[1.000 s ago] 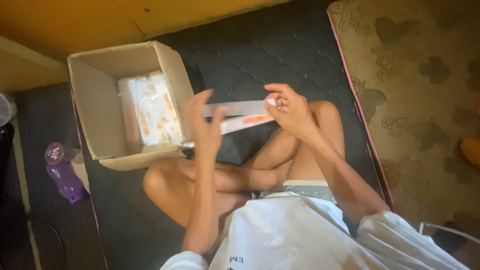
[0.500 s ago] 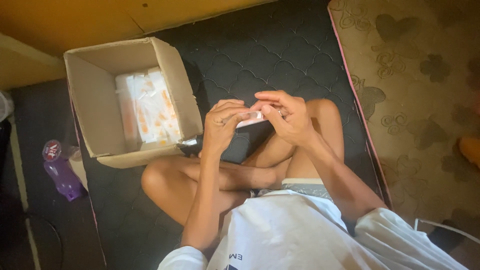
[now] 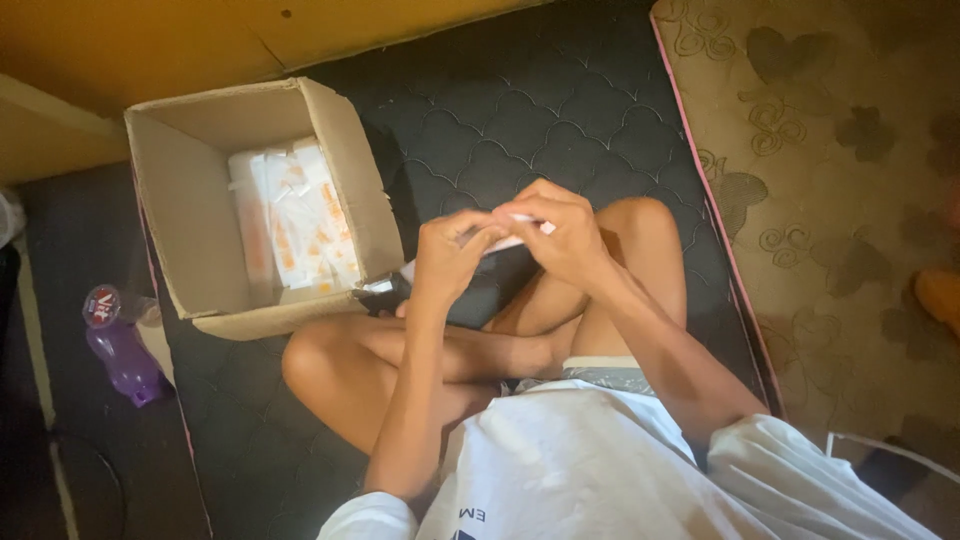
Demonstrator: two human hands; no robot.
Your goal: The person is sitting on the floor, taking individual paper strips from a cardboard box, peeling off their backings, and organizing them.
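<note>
- Both hands are meeting in front of the person's chest, above the crossed legs; the left hand and the right hand are touching each other at the fingertips.
- Between them they are pinching a small white packet; only a thin pale strip of it is showing, because the fingers are covering most of it.
- Left-hand fingers are curling closed on the near end of the packet, and the right hand is closing over the far end from above.
- A person in a white shirt is sitting cross-legged on a dark quilted mattress with a pink edge.
- An open cardboard box is standing on the mattress to the left of the hands, just beside the left knee, with its flaps up.
- Inside the box, white packets with orange print are lying in a stack against the right wall.
- A small dark object is lying between the box and the left hand; I cannot tell what it is, since the wrist is partly hiding it.
- A purple plastic bottle is lying on its side, off the mattress, left of the box.
- A beige carpet with a flower pattern is covering the floor on the right side.
</note>
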